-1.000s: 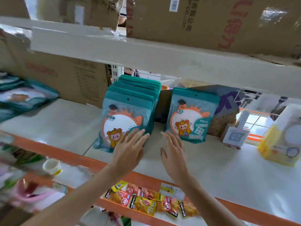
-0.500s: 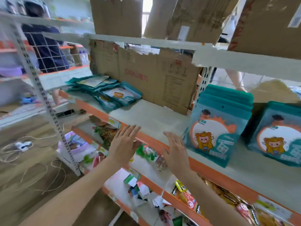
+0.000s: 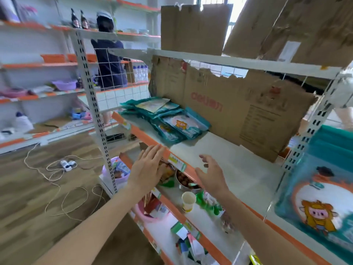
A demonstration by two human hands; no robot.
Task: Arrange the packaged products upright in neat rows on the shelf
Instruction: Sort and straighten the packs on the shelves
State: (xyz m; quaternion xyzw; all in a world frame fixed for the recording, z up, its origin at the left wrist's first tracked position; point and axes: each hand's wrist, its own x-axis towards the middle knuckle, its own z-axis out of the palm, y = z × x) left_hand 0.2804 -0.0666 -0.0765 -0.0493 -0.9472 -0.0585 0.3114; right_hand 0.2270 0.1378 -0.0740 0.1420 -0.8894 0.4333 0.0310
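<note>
The flat pile of teal packs [image 3: 168,119] lies at the shelf's [image 3: 225,161] far left end, up and beyond both hands, nearer the left hand [image 3: 148,169] than the right hand [image 3: 211,174], both empty with fingers loosely spread near the shelf's front edge.

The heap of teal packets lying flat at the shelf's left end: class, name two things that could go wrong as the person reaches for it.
1. The heap of teal packets lies loose and fanned out near the orange shelf edge; grabbing several might push some off.
2. Both the left hand and right hand are empty, so a hasty two-handed scoop could crumple packets before they stand upright.
</note>
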